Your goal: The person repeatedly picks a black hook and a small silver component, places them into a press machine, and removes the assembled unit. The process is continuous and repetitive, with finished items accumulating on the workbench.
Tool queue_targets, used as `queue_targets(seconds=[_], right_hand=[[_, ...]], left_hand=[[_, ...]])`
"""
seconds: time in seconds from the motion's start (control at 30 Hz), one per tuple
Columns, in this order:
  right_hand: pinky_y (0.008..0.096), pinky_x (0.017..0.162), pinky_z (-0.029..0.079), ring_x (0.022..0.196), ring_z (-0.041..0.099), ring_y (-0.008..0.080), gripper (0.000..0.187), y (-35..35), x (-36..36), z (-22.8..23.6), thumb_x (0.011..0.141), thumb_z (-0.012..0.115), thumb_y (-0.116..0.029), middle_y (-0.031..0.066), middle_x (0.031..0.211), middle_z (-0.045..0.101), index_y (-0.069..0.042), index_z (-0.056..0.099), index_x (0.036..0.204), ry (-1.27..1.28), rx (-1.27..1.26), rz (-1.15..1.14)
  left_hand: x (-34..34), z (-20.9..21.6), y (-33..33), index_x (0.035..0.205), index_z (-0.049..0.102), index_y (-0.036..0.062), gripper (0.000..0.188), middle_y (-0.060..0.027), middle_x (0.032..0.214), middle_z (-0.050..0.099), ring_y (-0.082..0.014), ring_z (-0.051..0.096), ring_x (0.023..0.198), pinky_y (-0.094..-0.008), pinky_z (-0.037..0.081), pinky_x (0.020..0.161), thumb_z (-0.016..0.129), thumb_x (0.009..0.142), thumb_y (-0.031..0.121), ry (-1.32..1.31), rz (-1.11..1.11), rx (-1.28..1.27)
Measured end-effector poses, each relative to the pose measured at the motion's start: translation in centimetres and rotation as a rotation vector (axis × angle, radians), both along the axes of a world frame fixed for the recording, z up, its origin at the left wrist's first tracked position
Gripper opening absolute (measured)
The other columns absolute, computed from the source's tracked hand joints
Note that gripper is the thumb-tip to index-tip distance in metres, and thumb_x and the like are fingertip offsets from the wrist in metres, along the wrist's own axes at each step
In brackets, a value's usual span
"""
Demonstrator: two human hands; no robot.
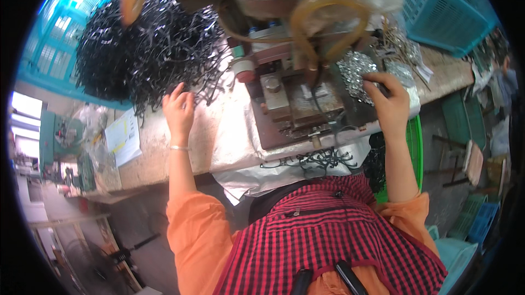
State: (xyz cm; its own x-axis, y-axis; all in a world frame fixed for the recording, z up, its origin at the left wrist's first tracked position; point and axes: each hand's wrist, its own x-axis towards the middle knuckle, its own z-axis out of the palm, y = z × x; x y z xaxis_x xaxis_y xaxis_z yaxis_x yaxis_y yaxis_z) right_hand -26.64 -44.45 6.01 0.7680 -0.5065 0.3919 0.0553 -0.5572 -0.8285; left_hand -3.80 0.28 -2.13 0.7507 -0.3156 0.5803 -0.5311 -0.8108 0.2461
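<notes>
Picking seems in hand, with silver pieces (353,73) beside the right hand's (391,102) narrowed fingers, black strips (147,43) beyond the half-curled left hand (179,113), any hold unclear; next calls for separating single parts.

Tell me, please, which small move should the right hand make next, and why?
Probably the right hand should pinch one piece from the silver pile: its fingers are curled at the pile's edge. Whether they already hold a piece is unclear. The left hand is beside the black strips.
</notes>
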Motion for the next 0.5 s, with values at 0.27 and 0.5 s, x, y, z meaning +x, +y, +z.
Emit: queue_targets(seconds=[0.27, 0.5], right_hand=[[0.0260, 0.086, 0.051, 0.094, 0.068, 0.0120, 0.044, 5.3, 3.8, 2.9, 0.082, 0.077, -0.001, 0.0072, 0.097, 0.073, 0.002, 0.061, 0.122, -0.103, 0.541, 0.335], [0.0249, 0.086, 0.052, 0.094, 0.068, 0.0123, 0.043, 7.1, 3.5, 4.0, 0.083, 0.074, 0.004, 0.0075, 0.098, 0.074, 0.003, 0.061, 0.124, -0.155, 0.930, 0.479]], left_hand=[[-6.1, 2.0, -8.6, 0.112, 0.066, 0.0017, 0.016, -0.0016, 0.099, 0.063, -0.0087, 0.061, 0.097, -0.0254, 0.055, 0.078, 0.058, 0.106, 0.014, 0.354, -0.122, -1.204], [-13.3, 16.8, -16.1, 0.115, 0.051, -0.0025, 0.014, -0.0158, 0.107, 0.064, -0.0233, 0.067, 0.098, -0.0460, 0.064, 0.087, 0.055, 0.101, 0.000, 0.043, -0.926, -1.095]])
